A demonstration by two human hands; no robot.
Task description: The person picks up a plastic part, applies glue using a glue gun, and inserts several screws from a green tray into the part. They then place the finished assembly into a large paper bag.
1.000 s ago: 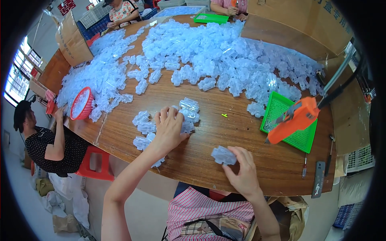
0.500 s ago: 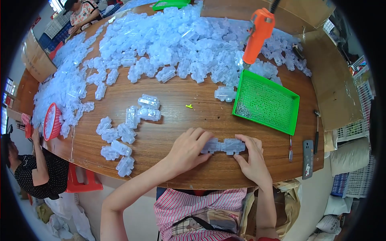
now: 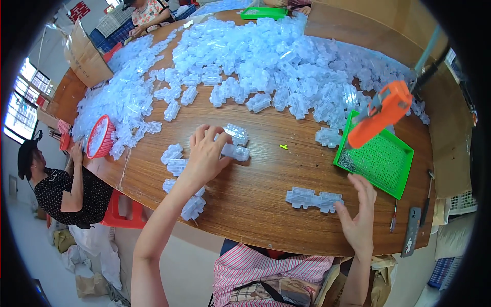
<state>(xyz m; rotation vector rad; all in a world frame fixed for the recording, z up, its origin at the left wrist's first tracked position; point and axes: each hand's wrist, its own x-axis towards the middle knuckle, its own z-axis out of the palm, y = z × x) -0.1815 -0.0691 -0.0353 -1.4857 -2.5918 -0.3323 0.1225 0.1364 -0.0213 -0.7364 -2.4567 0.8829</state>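
Brown table (image 3: 266, 179) underneath, left hand (image 3: 204, 153) grasped a clear case (image 3: 237, 152) thumb-side, right hand (image 3: 360, 220) was spread and released, case pair (image 3: 323, 200) lay just left of its thumb, green tray (image 3: 383, 159) beyond.

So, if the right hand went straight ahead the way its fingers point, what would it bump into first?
Most likely the green mesh tray; its near rim lies just beyond the right hand, though depth is unclear and the hand might pass above it.

The light is bright, the window (image 3: 19, 120) glares, and the corners are black.
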